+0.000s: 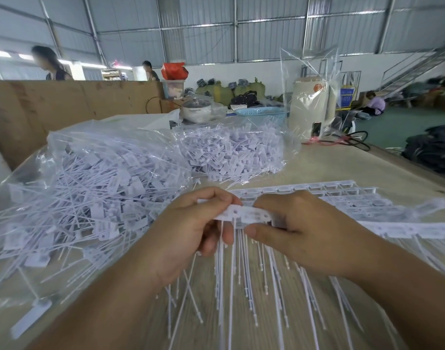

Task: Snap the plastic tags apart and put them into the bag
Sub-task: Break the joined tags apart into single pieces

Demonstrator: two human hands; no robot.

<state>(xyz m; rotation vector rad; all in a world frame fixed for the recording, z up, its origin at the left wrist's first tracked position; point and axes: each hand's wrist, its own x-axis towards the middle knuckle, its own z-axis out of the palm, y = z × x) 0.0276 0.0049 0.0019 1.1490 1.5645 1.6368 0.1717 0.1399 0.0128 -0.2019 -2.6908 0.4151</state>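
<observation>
A joined strip of white plastic tags [244, 213] is held up between both hands, its thin tails hanging toward me. My left hand [191, 223] pinches the strip's left end between thumb and fingers. My right hand [299, 228] grips the strip's right part, thumb under it. To the left lies an open clear bag [90, 173] heaped with separated tags. More unbroken tag strips [342, 198] lie stacked on the table to the right of my hands.
A second clear bag of tags [231, 150] sits behind the first. Further back stand a blue basket [261, 113], a pot [196, 108] and a wrapped white appliance [312, 104]. A brown board [64, 102] borders the table's left; people work in the background.
</observation>
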